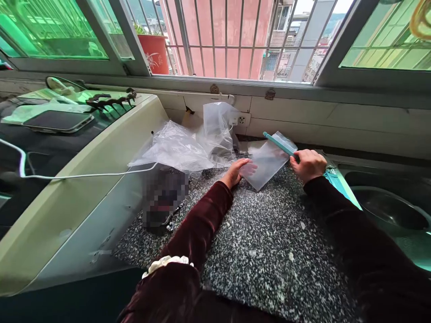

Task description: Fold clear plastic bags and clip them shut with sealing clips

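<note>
My left hand point(238, 172) grips the left edge of a small clear plastic bag point(267, 165), its fingers showing through the film. The bag is tilted above the speckled stone counter point(259, 242). A slim teal stick point(279, 143) with a ribbed tip is held in my closed right hand point(309, 165). It slants across the bag's upper right edge; whether it is fastened there I cannot tell. Teal pieces point(336, 181) lie beside my right wrist, partly hidden by the sleeve.
Crumpled clear plastic bags point(178, 146) lie at the back left. A blurred-out dark object point(164, 197) is below them. A pale appliance point(111, 143) bears a phone point(59, 121) and a brown hair claw point(112, 99). A sink point(387, 202) is at right, a barred window behind.
</note>
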